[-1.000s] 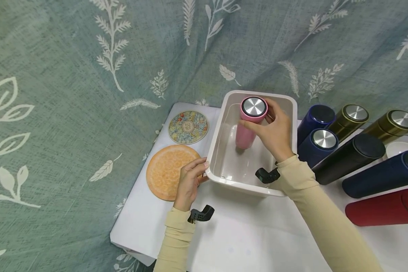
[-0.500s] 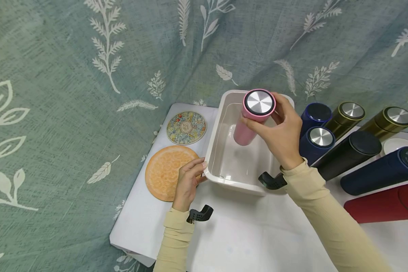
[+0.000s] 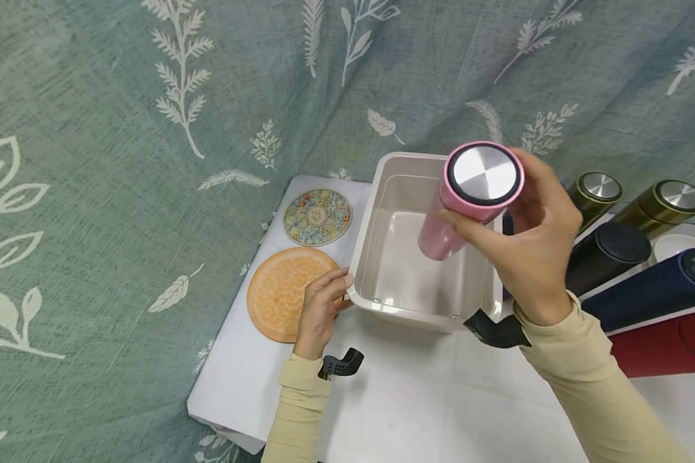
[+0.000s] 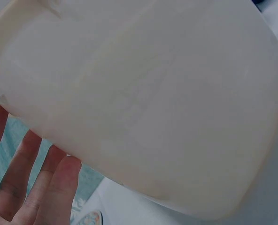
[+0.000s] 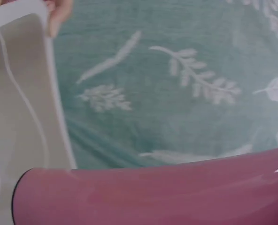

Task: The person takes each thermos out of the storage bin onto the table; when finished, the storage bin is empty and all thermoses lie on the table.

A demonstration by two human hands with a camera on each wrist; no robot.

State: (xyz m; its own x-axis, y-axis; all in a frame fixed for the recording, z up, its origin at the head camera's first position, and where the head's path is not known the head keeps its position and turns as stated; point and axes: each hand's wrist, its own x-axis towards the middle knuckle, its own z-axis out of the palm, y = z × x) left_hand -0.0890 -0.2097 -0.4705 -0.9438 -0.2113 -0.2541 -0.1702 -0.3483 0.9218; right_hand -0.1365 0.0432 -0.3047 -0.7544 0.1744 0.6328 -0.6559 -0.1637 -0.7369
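My right hand [image 3: 533, 251] grips a pink thermos bottle [image 3: 440, 231] near its top, thumb on one side and fingers round the other. The bottle tilts slightly, its brushed silver lid [image 3: 485, 172] facing up, and it overlaps the right half of a beige plastic bin [image 3: 402, 283]. Seen from the right wrist, the smooth pink body [image 5: 153, 192] stretches across the bottom, beside the bin wall [image 5: 21, 89]. My left hand [image 3: 318, 312] pinches the bin's near left corner at the rim; in the left wrist view its fingertips [image 4: 66, 168] meet the bin's outer edge [image 4: 143, 117].
Right of the bin stand gold bottles [image 3: 599, 199], a black bottle [image 3: 608, 254], a navy bottle [image 3: 654, 283] and a red bottle [image 3: 666, 344]. On the left lie an orange round mat [image 3: 280, 289] and a patterned round mat [image 3: 318, 217]. A leaf-print curtain [image 3: 121, 193] hangs behind.
My right hand has lifted the pink thermos bottle from low inside the bin, bringing it up and to the right. My left hand stays at the bin's corner.
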